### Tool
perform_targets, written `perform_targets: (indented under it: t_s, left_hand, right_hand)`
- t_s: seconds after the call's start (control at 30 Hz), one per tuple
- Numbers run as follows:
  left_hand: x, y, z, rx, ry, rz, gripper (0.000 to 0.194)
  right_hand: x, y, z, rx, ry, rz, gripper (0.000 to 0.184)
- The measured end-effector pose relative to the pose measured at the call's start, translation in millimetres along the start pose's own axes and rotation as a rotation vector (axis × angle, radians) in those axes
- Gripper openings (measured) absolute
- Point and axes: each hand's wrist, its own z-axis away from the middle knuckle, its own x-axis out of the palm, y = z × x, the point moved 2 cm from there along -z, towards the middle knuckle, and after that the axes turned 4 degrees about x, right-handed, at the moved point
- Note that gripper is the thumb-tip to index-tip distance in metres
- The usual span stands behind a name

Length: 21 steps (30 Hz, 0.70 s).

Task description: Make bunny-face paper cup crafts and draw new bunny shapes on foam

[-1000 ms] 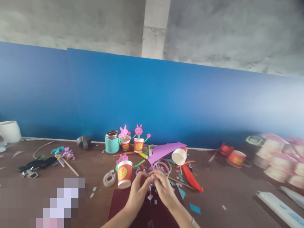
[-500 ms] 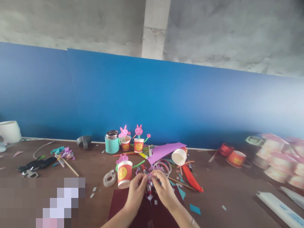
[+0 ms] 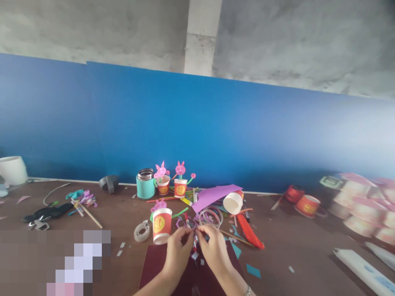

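My left hand (image 3: 180,250) and my right hand (image 3: 212,250) meet over the dark red board (image 3: 157,263), thumbs and forefingers pinched close together. Whatever is between the fingertips is too small to make out. Just left of my left hand stands a red and white paper cup (image 3: 162,226), with a pink animal-face cutout (image 3: 160,204) behind it. A roll of clear tape (image 3: 142,231) lies left of the cup. Beyond my fingers, clear rings of tape (image 3: 212,216) lie among coloured scraps. Small white scraps (image 3: 195,255) rest on the board below my hands.
At the back stand a turquoise flask (image 3: 145,187) and two cups with pink animal faces, one a decorated cup (image 3: 180,189). Purple paper (image 3: 212,197) leans by a tipped cup (image 3: 233,202). A red balloon-like strip (image 3: 249,232) lies right; stacked cups (image 3: 364,205) stand far right.
My fingertips have shifted slightly, the two hands now a little apart at the tips and lower. The pale purplish bit between them shows less. The things on the table stay put.
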Motion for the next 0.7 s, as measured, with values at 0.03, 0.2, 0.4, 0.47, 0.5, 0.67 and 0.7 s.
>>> perform_targets:
  t_s: [0.03,0.2,0.4,0.47,0.5,0.67,0.7]
  left_hand:
    - [0.1,0.4,0.5,0.016,-0.005,-0.027,0.020]
    - [-0.8,5.6,2.5,0.036,0.009,-0.090,0.022]
    - [-0.7,6.8,2.1,0.019,-0.007,-0.078,0.023]
    - [-0.3,5.9,1.5,0.018,-0.017,-0.077,0.023]
    - [-0.1,5.7,1.3,0.023,-0.021,-0.079,0.023]
    - [-0.3,6.0,1.0,0.064,-0.020,-0.111,0.019]
    - [-0.3,5.9,1.1,0.064,-0.018,-0.121,0.019]
  right_hand:
    - [1.0,1.0,0.4,0.011,-0.005,-0.004,0.016]
    - [1.7,1.0,0.6,0.040,-0.053,-0.037,0.018]
    - [-0.9,-2.2,-1.4,0.042,-0.076,-0.071,0.019]
    - [-1.4,-2.6,-2.3,0.035,-0.092,-0.068,0.021]
    - [-1.8,-2.7,-2.7,0.027,-0.096,-0.060,0.022]
    - [-3.6,-4.0,-3.0,-0.036,-0.121,0.005,0.023]
    - [-3.7,-4.3,-2.7,-0.048,-0.126,0.023,0.022]
